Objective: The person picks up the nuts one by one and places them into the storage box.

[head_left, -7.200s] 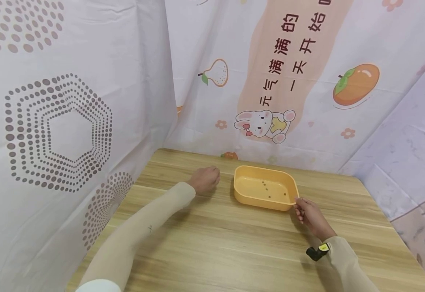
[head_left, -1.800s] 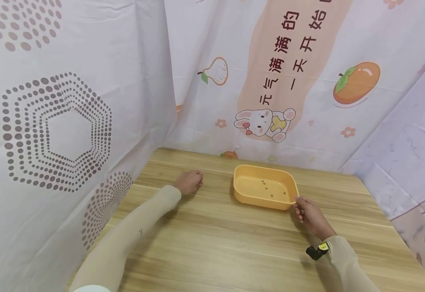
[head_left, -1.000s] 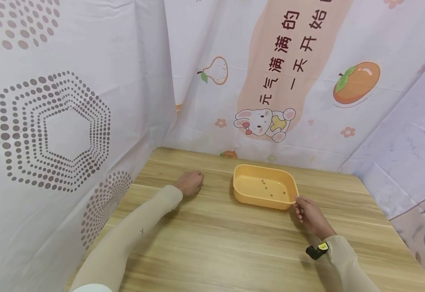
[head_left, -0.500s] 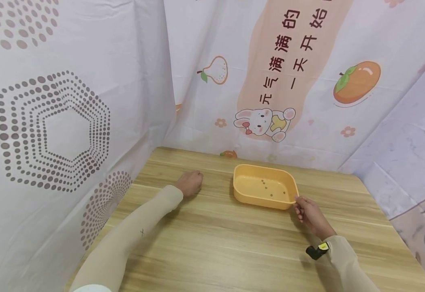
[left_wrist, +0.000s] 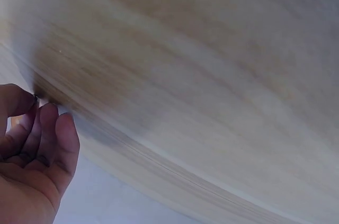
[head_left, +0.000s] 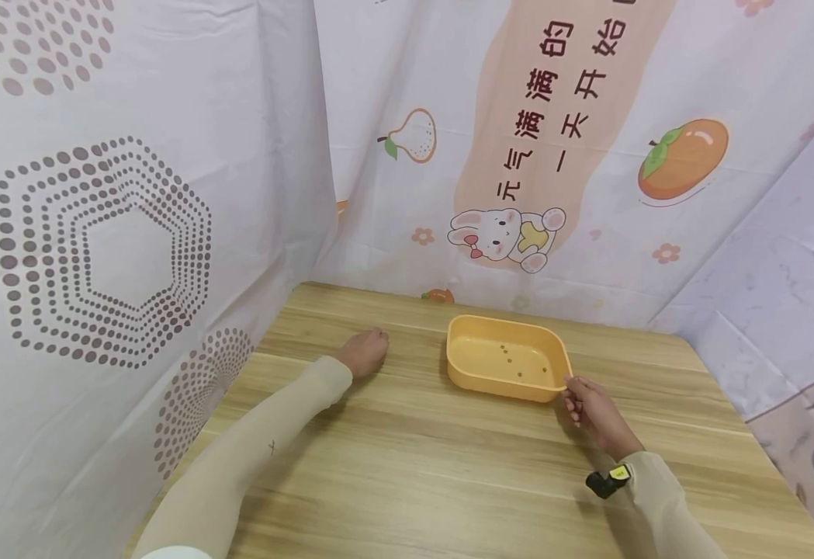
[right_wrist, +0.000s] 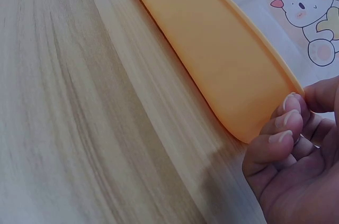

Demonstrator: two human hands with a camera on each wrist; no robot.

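A yellow-orange plastic tray (head_left: pixel 497 384) sits on the wooden table, with several tiny dark round pieces (head_left: pixel 520 374) scattered on its floor. My right hand (head_left: pixel 598 415) pinches the tray's near right corner rim between thumb and fingers; the right wrist view shows the grip on the tray wall (right_wrist: pixel 212 49) up close. Left of the tray, apart from it, my left hand (head_left: pixel 365 353) is low at the tabletop with fingers curled. In the left wrist view, thumb and index finger pinch a tiny dark piece (left_wrist: pixel 36 97); its exact kind is too small to tell.
The wooden table (head_left: pixel 407 481) ends at a printed cloth (head_left: pixel 393 225) behind the tray. Another cloth (head_left: pixel 253 194) hangs along the left side, and a pale cloth (head_left: pixel 784 295) along the right. A black device with a yellow label (head_left: pixel 609 481) is on the right wrist.
Since the oldest frame, my left hand has moved left, away from the tray, and one piece inside lies slightly further right. Over the last second both hands are nearly still.
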